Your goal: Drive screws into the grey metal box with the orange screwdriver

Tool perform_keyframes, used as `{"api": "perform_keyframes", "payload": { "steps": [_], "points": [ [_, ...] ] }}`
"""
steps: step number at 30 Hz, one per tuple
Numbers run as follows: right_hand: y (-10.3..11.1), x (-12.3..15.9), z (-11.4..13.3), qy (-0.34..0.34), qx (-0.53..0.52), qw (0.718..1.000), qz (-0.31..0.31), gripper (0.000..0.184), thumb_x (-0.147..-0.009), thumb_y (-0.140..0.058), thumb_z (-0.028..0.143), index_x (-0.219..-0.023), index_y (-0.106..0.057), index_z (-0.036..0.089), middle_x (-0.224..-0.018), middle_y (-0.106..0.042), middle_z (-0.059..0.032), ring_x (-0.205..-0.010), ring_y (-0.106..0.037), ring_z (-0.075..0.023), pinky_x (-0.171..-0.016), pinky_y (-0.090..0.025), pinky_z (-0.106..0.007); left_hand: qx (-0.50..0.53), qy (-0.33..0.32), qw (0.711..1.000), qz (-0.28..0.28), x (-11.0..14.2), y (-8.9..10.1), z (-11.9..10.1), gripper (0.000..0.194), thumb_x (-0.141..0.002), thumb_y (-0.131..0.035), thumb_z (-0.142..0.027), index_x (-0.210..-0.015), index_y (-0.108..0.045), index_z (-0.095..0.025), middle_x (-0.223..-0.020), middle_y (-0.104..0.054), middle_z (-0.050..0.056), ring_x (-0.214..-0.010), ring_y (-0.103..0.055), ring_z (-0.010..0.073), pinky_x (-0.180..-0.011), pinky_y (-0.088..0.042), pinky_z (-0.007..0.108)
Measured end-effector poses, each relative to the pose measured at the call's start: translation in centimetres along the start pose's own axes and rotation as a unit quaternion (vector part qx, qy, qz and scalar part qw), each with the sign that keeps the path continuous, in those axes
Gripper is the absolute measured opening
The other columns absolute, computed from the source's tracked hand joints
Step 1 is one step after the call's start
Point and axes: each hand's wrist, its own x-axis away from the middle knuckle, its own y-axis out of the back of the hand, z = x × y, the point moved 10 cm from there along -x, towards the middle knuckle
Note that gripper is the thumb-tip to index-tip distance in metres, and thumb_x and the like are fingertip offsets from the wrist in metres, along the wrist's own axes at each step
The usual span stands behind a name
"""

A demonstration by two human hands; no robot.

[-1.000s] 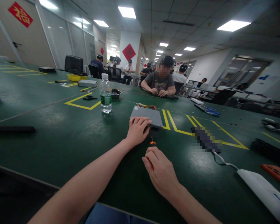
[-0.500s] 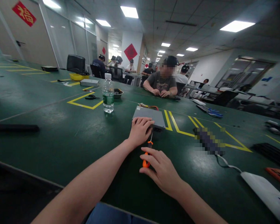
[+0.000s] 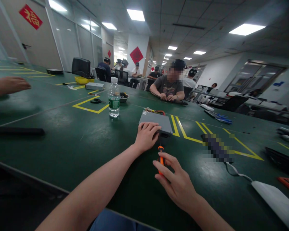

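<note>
A grey metal computer power supply (image 3: pixel 156 119) lies on the green table, with a bundle of coloured cables at its far side. My left hand (image 3: pixel 146 136) holds its near left part, the fingers bent over the top and near edge. In my right hand (image 3: pixel 174 179) is a screwdriver (image 3: pixel 161 157) with an orange and black handle, held loosely between thumb and fingers. Its handle points away from me toward the near face of the power supply. The thin shaft is hard to see, and I cannot tell whether the tip touches the case.
A water bottle (image 3: pixel 114 98) stands left of the power supply, before a small bowl (image 3: pixel 124 97). To the right lie a blurred-out dark object (image 3: pixel 216 147) and a white device (image 3: pixel 274 202) on a cable. Another person's hand (image 3: pixel 9 86) reaches in at left; a co-worker (image 3: pixel 170 86) sits opposite.
My right hand and the screwdriver have shifted a little to the right, and the shaft shows less. My left hand stays on the power supply. Another person's hand has entered at the left.
</note>
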Motion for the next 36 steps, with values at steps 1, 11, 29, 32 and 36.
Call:
{"api": "perform_keyframes", "payload": {
  "steps": [1,11,29,32,36],
  "points": [
    [-0.3,0.2,-0.3,-0.008,-0.011,1.000,0.020,0.029,-0.092,-0.038,0.023,-0.114,-0.053,0.015,-0.122,-0.045,-0.0179,-0.103,-0.055,-0.0229,-0.077,-0.053,-0.032,-0.002,-0.001,1.000,0.002,0.0,0.0,0.0,0.025,-0.084,-0.050,-0.024,-0.109,-0.054,-0.028,-0.120,-0.057,-0.001,-0.112,-0.046,0.0183,-0.099,-0.025,0.039],
    [-0.7,0.7,-0.1,0.072,-0.034,0.997,-0.011,0.019,-0.087,-0.050,0.024,-0.104,-0.050,0.015,-0.113,-0.059,-0.0170,-0.086,-0.062,-0.0204,-0.069,-0.054,-0.034,-0.006,0.002,1.000,-0.002,0.0,0.0,0.0,0.025,-0.084,-0.050,-0.024,-0.109,-0.054,-0.028,-0.119,-0.058,-0.002,-0.113,-0.046,0.0177,-0.100,-0.024,0.039],
    [-0.4,1.9,-1.0,0.097,-0.007,0.995,-0.033,0.025,-0.087,-0.053,0.030,-0.107,-0.046,0.016,-0.116,-0.057,-0.0193,-0.091,-0.063,-0.0205,-0.071,-0.054,-0.033,-0.006,0.006,1.000,-0.010,0.0,0.2,-0.1,0.025,-0.084,-0.051,-0.022,-0.108,-0.054,-0.028,-0.118,-0.059,-0.002,-0.113,-0.047,0.0176,-0.100,-0.024,0.039],
    [-0.7,1.7,-1.1,0.082,-0.012,0.996,-0.017,0.028,-0.087,-0.053,0.033,-0.107,-0.047,0.015,-0.117,-0.056,-0.0200,-0.097,-0.061,-0.0226,-0.074,-0.054,-0.034,-0.005,0.004,1.000,-0.004,0.0,0.1,-0.3,0.024,-0.085,-0.049,-0.023,-0.107,-0.055,-0.028,-0.119,-0.058,-0.002,-0.113,-0.046,0.0176,-0.101,-0.024,0.039],
    [-0.6,1.2,-1.0,0.076,-0.008,0.997,0.013,0.035,-0.088,-0.045,0.030,-0.119,-0.047,0.012,-0.120,-0.053,-0.0201,-0.105,-0.057,-0.0246,-0.079,-0.053,-0.036,-0.008,0.004,1.000,-0.008,0.0,0.1,-0.2,0.025,-0.084,-0.050,-0.023,-0.107,-0.055,-0.029,-0.120,-0.058,-0.001,-0.116,-0.045,0.0179,-0.101,-0.024,0.039]
  ]
}}
